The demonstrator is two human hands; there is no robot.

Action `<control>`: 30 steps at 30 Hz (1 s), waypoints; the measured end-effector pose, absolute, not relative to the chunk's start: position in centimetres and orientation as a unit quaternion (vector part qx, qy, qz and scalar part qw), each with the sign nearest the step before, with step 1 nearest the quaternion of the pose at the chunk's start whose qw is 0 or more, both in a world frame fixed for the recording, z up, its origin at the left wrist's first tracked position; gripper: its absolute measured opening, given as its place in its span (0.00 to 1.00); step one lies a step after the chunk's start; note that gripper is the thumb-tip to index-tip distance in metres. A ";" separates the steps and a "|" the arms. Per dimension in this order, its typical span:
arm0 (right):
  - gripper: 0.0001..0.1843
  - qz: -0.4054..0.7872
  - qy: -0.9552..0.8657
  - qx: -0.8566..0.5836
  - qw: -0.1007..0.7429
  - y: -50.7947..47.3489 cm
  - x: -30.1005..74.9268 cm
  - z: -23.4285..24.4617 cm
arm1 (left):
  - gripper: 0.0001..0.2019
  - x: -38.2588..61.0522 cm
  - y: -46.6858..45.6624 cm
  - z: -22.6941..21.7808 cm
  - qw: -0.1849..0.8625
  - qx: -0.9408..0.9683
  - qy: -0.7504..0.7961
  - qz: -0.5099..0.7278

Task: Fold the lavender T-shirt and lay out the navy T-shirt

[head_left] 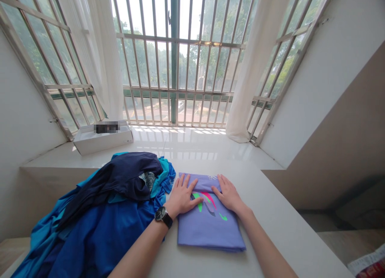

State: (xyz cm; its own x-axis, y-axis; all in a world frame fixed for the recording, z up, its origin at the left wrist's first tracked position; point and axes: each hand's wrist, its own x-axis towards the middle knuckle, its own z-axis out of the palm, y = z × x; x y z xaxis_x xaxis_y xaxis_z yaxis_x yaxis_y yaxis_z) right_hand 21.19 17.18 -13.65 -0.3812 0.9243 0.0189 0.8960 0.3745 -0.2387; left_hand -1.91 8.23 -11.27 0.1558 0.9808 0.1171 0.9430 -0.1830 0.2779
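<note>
forearms [141,250] reach forward to the left hand [182,196] and right hand [229,194], both open and pressed flat on a folded lilac t-shirt [207,234], whose long axis runs straight ahead; a heap of blue clothes [102,226] lies left on the tabletop [270,226].

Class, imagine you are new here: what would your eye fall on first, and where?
Bright barred windows fill the top of the view. Below, on the white counter, a heap of blue clothing lies left of a folded lilac shirt with a pink-and-green print, and the left hand and right hand rest on that shirt.
</note>
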 end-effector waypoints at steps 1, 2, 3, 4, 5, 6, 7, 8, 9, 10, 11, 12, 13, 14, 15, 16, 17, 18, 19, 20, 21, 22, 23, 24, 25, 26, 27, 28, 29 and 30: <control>0.42 0.095 -0.826 -0.551 0.076 17.2 21.2 -13.6 | 0.43 -1.9 8.2 -11.3 0.068 0.757 0.635 0.138; 0.42 0.095 -0.825 -0.551 0.078 17.2 21.2 -13.6 | 0.42 -1.9 8.2 -11.3 0.067 0.757 0.635 0.140; 0.42 0.095 -0.825 -0.551 0.079 17.2 21.2 -13.6 | 0.42 -1.9 8.2 -11.3 0.067 0.757 0.635 0.141; 0.42 0.094 -0.825 -0.552 0.079 17.2 21.2 -13.6 | 0.42 -1.9 8.2 -11.3 0.067 0.757 0.635 0.141; 0.42 0.093 -0.825 -0.552 0.078 17.2 21.2 -13.6 | 0.43 -1.9 8.2 -11.2 0.067 0.757 0.635 0.140; 0.42 0.092 -0.825 -0.552 0.077 17.2 21.2 -13.6 | 0.43 -1.9 8.2 -11.2 0.068 0.757 0.635 0.139; 0.42 0.091 -0.826 -0.552 0.075 17.2 21.2 -13.6 | 0.43 -1.9 8.2 -11.2 0.069 0.757 0.635 0.139; 0.42 0.090 -0.826 -0.551 0.074 17.2 21.2 -13.6 | 0.42 -1.9 8.2 -11.2 0.069 0.757 0.635 0.139; 0.42 0.089 -0.826 -0.551 0.072 17.2 21.2 -13.6 | 0.42 -1.9 8.2 -11.2 0.070 0.757 0.635 0.140; 0.42 0.088 -0.826 -0.552 0.072 17.2 21.2 -13.5 | 0.42 -1.9 8.2 -11.2 0.070 0.757 0.634 0.141; 0.42 0.087 -0.826 -0.553 0.071 17.1 21.2 -13.5 | 0.42 -1.9 8.2 -11.2 0.072 0.757 0.634 0.143; 0.42 0.087 -0.825 -0.554 0.071 17.1 21.2 -13.5 | 0.41 -1.9 8.2 -11.2 0.072 0.757 0.634 0.144; 0.42 0.087 -0.824 -0.555 0.071 17.1 21.1 -13.5 | 0.41 -1.9 8.2 -11.2 0.073 0.756 0.634 0.144; 0.42 0.088 -0.824 -0.555 0.071 17.1 21.1 -13.5 | 0.41 -1.9 8.2 -11.2 0.073 0.756 0.635 0.144; 0.42 0.088 -0.824 -0.555 0.071 17.1 21.1 -13.5 | 0.41 -1.9 8.2 -11.2 0.073 0.755 0.635 0.144; 0.42 0.088 -0.824 -0.555 0.070 17.0 21.1 -13.5 | 0.41 -1.9 8.2 -11.1 0.073 0.755 0.636 0.144; 0.42 0.088 -0.825 -0.554 0.070 17.0 21.1 -13.4 | 0.42 -1.9 8.2 -11.1 0.073 0.755 0.636 0.143; 0.42 0.088 -0.825 -0.554 0.069 17.0 21.1 -13.4 | 0.42 -1.9 8.2 -11.1 0.073 0.755 0.637 0.141; 0.42 0.088 -0.825 -0.553 0.069 17.0 21.1 -13.5 | 0.42 -1.9 8.1 -11.1 0.074 0.755 0.637 0.139; 0.42 0.087 -0.826 -0.553 0.070 17.0 21.1 -13.5 | 0.42 -1.8 8.1 -11.1 0.074 0.754 0.637 0.138; 0.42 0.086 -0.827 -0.552 0.070 17.1 21.1 -13.5 | 0.42 -1.8 8.1 -11.1 0.073 0.754 0.638 0.138; 0.42 0.085 -0.827 -0.550 0.072 17.1 21.2 -13.6 | 0.42 -1.8 8.1 -11.1 0.073 0.754 0.638 0.139; 0.42 0.084 -0.828 -0.550 0.074 17.1 21.2 -13.7 | 0.42 -1.8 8.1 -11.1 0.072 0.754 0.638 0.141; 0.42 0.083 -0.828 -0.550 0.075 17.2 21.2 -13.8 | 0.42 -1.8 8.2 -11.2 0.071 0.754 0.637 0.142; 0.42 0.083 -0.828 -0.549 0.077 17.2 21.2 -13.9 | 0.42 -1.8 8.2 -11.2 0.071 0.754 0.637 0.143; 0.42 0.084 -0.828 -0.550 0.078 17.3 21.2 -13.9 | 0.42 -1.8 8.2 -11.2 0.070 0.754 0.637 0.143; 0.42 0.085 -0.827 -0.551 0.078 17.3 21.2 -14.0 | 0.42 -1.8 8.2 -11.2 0.071 0.754 0.637 0.143; 0.42 0.086 -0.826 -0.552 0.079 17.3 21.2 -14.0 | 0.42 -1.8 8.2 -11.2 0.071 0.754 0.637 0.142; 0.42 0.087 -0.825 -0.553 0.079 17.3 21.2 -14.1 | 0.42 -1.8 8.2 -11.2 0.073 0.754 0.637 0.141; 0.42 0.087 -0.825 -0.553 0.079 17.3 21.2 -14.1 | 0.42 -1.8 8.2 -11.2 0.074 0.754 0.637 0.141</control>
State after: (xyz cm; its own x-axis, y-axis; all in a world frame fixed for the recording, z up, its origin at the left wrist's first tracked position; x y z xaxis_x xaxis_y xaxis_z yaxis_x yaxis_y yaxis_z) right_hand 21.23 17.33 -14.07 -0.3760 0.9260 0.0338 0.8985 0.3733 -0.2309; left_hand -1.85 8.18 -11.20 0.1483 0.9818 0.1183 0.9403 -0.1770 0.2907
